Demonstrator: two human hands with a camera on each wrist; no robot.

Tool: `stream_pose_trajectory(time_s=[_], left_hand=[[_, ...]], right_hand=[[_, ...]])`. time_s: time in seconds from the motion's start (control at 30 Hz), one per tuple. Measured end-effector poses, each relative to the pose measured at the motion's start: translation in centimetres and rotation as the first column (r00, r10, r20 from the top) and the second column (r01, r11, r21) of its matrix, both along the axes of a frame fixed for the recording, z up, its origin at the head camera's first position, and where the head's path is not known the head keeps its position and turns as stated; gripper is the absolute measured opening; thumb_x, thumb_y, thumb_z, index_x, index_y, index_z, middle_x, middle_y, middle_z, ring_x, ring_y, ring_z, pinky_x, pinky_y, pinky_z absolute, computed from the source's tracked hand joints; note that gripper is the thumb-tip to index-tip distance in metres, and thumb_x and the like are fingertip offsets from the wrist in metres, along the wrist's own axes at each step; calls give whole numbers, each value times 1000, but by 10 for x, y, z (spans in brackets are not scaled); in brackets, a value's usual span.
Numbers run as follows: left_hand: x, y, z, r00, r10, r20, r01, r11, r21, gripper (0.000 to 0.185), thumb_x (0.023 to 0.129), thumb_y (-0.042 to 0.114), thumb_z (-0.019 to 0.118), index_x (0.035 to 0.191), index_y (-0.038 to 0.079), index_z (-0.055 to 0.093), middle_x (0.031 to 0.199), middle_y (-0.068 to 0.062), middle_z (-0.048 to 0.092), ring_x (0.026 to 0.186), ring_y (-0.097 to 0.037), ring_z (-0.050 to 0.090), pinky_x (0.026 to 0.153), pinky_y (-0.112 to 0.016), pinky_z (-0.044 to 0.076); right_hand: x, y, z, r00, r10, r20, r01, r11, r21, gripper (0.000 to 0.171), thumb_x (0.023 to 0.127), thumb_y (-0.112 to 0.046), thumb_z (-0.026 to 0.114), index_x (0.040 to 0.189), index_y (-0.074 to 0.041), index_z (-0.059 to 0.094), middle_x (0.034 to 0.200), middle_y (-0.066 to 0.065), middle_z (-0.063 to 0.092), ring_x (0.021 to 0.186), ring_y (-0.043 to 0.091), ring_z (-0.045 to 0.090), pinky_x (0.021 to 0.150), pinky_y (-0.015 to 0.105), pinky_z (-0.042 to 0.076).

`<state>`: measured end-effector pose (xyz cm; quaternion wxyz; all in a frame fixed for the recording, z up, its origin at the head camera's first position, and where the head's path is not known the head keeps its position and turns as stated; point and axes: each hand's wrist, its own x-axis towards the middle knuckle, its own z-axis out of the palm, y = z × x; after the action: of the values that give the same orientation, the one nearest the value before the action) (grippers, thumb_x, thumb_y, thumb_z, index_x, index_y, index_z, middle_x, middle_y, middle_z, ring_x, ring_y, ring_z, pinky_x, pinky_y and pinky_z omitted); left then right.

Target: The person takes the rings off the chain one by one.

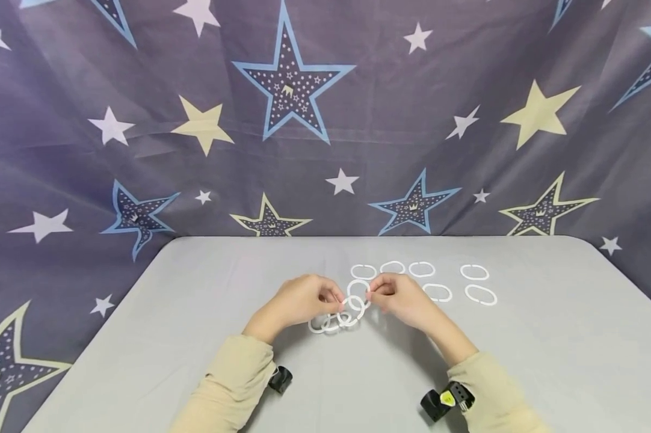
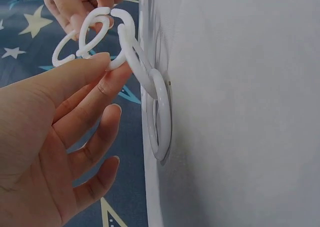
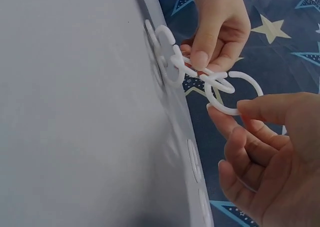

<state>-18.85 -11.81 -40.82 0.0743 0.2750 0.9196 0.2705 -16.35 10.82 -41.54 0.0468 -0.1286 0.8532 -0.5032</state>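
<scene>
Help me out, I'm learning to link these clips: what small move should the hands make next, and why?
Probably slide the open ring pinched by the right hand fully onto the last link, since its gap sits just at the chain that the left hand holds, and it looks only partly hooked.

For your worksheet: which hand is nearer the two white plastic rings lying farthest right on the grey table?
Right. The right hand lies just left of those rings; the left hand is farther left.
</scene>
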Motion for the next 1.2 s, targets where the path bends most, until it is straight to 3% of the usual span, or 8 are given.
stream_pose_trajectory(time_s=[0.27,0.77,1.0,1.2], left_hand=[[1,0,1,1000,2,16,-3,1000,3,6,86,27,77,91,27,74,78,22,68,71,1,59,75,-36,46],[-3,-1,-1,999,34,0,-34,999,2,4,87,28,75,90,29,72,79,22,68,73,0,59,77,-37,47],[-3,-1,0,998,52,-20,-52,999,-10,5,88,28,73,93,27,73,81,21,69,77,0,60,80,-39,46],[-2,0,0,998,52,-24,-53,999,-10,8,89,31,73,96,28,73,82,21,69,77,-1,60,80,-40,47]], right_hand=[[8,-3,2,997,-39,-64,45,994,102,4,88,-6,69,89,-4,65,76,0,67,67,13,59,59,25,47],[22,-6,-4,980,-109,-166,128,986,109,7,84,-5,72,87,-7,66,73,-4,67,71,10,59,69,27,48],[29,-7,-6,979,-116,-169,137,984,117,11,82,-5,75,81,-11,65,73,-7,68,72,9,61,72,29,50],[34,-8,-6,982,-121,-146,139,983,119,12,81,-5,76,79,-12,66,74,-7,68,71,9,61,68,26,50]])
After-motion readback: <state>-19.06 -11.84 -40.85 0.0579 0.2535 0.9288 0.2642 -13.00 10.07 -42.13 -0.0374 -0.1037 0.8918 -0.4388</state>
